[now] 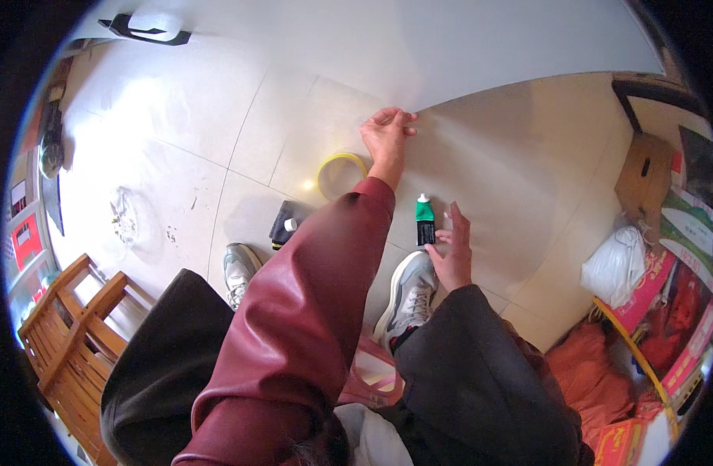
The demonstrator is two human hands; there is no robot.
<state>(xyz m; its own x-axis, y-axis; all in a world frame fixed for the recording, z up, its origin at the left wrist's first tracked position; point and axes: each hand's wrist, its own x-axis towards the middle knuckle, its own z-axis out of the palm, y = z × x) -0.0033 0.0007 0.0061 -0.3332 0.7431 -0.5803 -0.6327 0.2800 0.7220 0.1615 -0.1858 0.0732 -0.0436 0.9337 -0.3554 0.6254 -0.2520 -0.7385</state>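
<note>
My left hand (pixel 386 141) reaches forward to the lower edge of a large pale panel (pixel 519 46). Its thumb and fingertips are pinched together there, and whatever they hold is too small to make out. Closer to me, my right hand (pixel 455 252) has its thumb and a finger against the lower end of a small bottle (pixel 425 220), while the index finger stretches out. The bottle is green and black with a white tip that points away from me. A yellow tape roll (pixel 341 177) is on the floor beside my left forearm.
Left of my forearm lie a dark folded item (pixel 283 221) and a small white cap (pixel 291 224). A wooden folding stool (pixel 81 334) stands at the left. A white plastic bag (pixel 616 264), a cardboard box (pixel 643 175) and colourful packages crowd the right. My shoes flank the space before me.
</note>
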